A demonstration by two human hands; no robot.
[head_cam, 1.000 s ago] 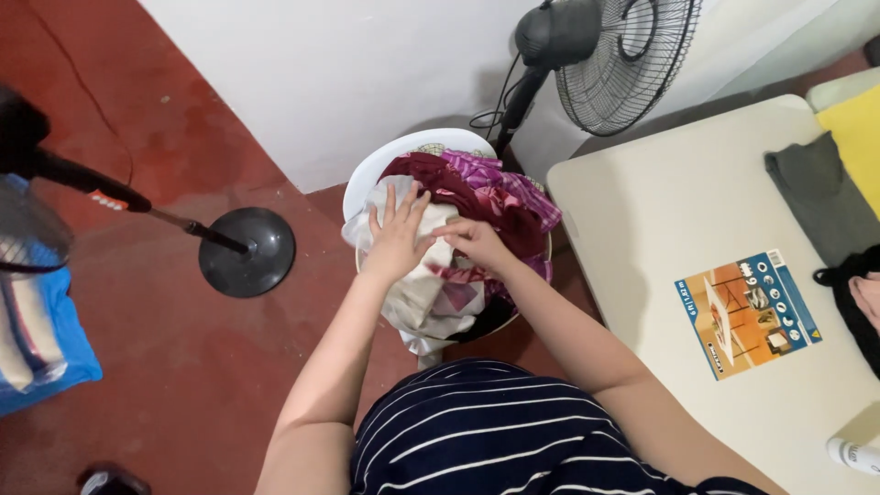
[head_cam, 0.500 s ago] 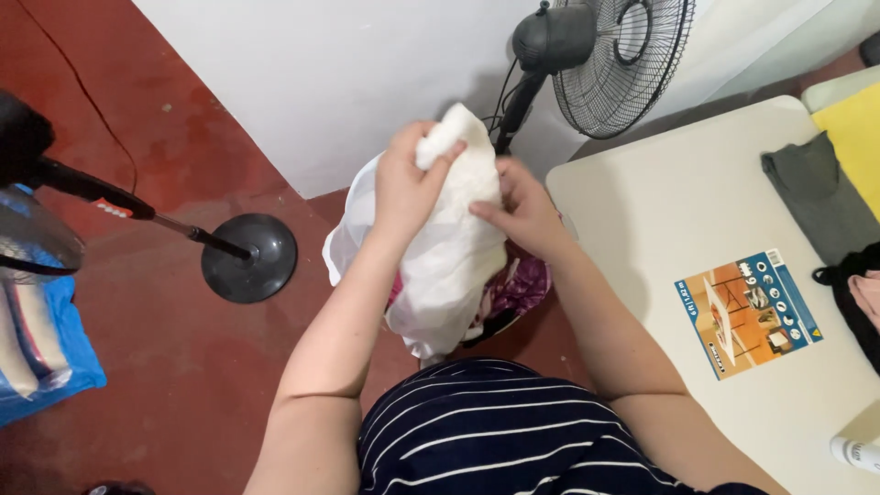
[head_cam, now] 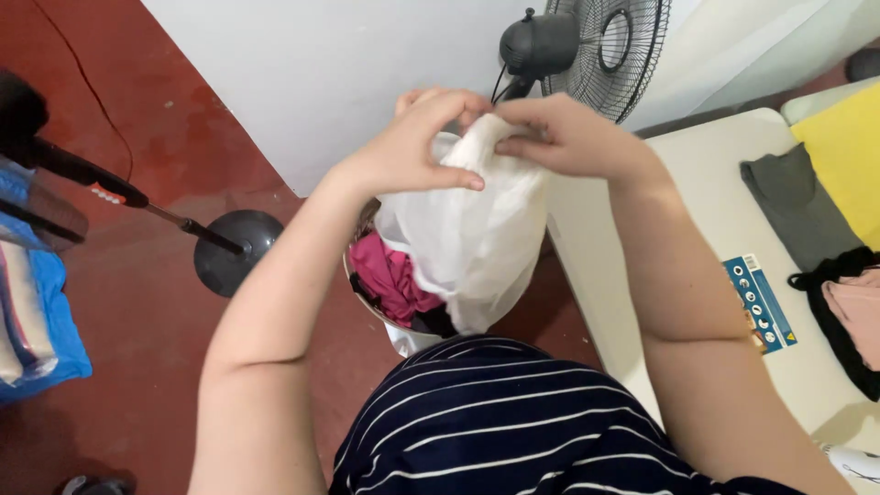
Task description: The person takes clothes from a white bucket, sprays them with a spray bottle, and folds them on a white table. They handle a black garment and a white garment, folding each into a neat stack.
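Note:
My left hand and my right hand both grip the top edge of a white cloth, held up in front of my chest. The cloth hangs down over a round white laundry basket on the floor. Magenta clothes and dark ones lie inside the basket, partly hidden by the hanging cloth.
A beige table stands to the right with a grey garment, a yellow cloth, a black and pink garment and a blue leaflet. A black standing fan is by the wall. A round stand base and blue bag sit left.
Both hands have lifted the white cloth out of the basket, from lying on the pile up to chest height, and now pinch its top edge.

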